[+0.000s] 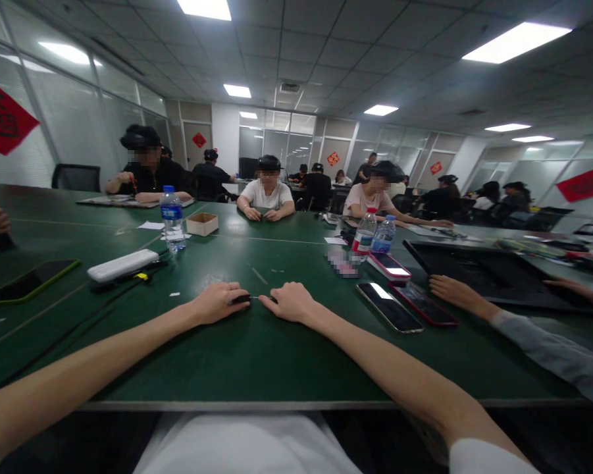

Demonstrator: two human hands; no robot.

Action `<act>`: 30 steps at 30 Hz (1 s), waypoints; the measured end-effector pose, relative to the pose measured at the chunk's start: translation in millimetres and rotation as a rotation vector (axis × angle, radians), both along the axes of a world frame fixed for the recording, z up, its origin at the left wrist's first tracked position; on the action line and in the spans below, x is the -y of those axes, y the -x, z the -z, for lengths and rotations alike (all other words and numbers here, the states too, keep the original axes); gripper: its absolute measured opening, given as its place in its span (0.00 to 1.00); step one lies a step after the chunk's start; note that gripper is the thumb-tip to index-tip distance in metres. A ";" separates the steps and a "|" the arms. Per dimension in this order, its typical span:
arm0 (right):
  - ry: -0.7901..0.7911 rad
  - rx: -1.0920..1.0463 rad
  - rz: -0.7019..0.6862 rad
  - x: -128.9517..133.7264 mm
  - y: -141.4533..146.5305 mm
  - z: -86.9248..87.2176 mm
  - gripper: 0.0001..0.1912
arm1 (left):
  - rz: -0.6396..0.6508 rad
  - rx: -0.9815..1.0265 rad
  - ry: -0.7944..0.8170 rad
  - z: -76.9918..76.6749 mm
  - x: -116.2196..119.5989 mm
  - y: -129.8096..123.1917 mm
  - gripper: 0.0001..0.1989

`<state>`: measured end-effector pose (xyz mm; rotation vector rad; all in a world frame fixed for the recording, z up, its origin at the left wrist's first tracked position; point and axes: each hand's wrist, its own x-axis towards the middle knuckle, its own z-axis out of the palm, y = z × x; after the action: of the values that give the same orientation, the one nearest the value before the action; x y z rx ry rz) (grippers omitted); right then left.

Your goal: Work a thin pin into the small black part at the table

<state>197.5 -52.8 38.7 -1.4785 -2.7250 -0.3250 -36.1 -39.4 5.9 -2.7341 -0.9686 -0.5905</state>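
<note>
In the middle of the green table point(187, 368), my left hand point(216, 303) is closed around a small black object point(241, 299). Its kind is too small to make out. A thin pale tip seems to point from it towards my other hand. Just to the right, my right hand point(292, 301) rests with its fingers curled down and its thumb reaching towards that tip. Whatever lies under those fingers, if anything, is hidden. A narrow gap separates the two hands, and both forearms lie across the table's near edge.
Phones point(389, 307), water bottles point(363, 236) and a black tray-like panel point(493, 273) held by a neighbour's hands point(454, 293) are on the right. Leftward are a white power bank-like box point(123, 264), a cable, a bottle point(172, 220) and a small open box point(202, 224). People sit opposite.
</note>
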 end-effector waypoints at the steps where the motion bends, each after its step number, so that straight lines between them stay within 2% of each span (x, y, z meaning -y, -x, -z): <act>1: -0.004 -0.003 0.002 0.7 0.9 0.6 0.41 | -0.003 -0.010 -0.005 -0.1 0.3 0.0 0.18; 5: -0.030 -0.019 -0.004 0.7 0.3 1.4 0.42 | 0.014 0.038 0.022 1.6 0.6 1.4 0.18; 10: -0.002 -0.019 -0.022 3.7 -0.7 -2.0 0.42 | 0.050 0.111 0.147 4.1 -2.4 1.8 0.17; 12: -0.003 -0.028 -0.079 11.0 7.9 -0.8 0.40 | 0.079 0.098 0.193 4.0 -4.9 0.3 0.17; 15: -0.019 -0.025 -0.247 24.2 26.4 4.6 0.39 | 0.131 0.080 0.238 3.4 -8.5 -1.9 0.15; 17: -0.027 -0.017 -0.289 27.7 32.2 6.8 0.38 | 0.150 0.097 0.249 2.9 -9.6 -2.4 0.15; 19: -0.055 -0.017 -0.235 24.0 26.7 5.3 0.37 | 0.158 0.122 0.250 2.0 -9.5 -2.3 0.15; 24: -0.086 -0.024 -0.058 3.7 -8.6 -7.9 0.38 | 0.194 0.163 0.258 -2.8 -5.6 -1.9 0.17; 26: -0.085 -0.026 -0.044 1.0 -13.4 -10.1 0.38 | 0.202 0.168 0.258 -4.9 -3.6 -1.6 0.17; 30: -0.081 -0.019 -0.059 4.5 -4.5 -5.0 0.39 | 0.187 0.184 0.230 -5.6 -1.7 -0.4 0.17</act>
<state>202.0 -57.3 43.7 -1.3713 -2.6997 -0.4120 -35.7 -37.7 11.5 -3.0425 -0.8727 -0.8228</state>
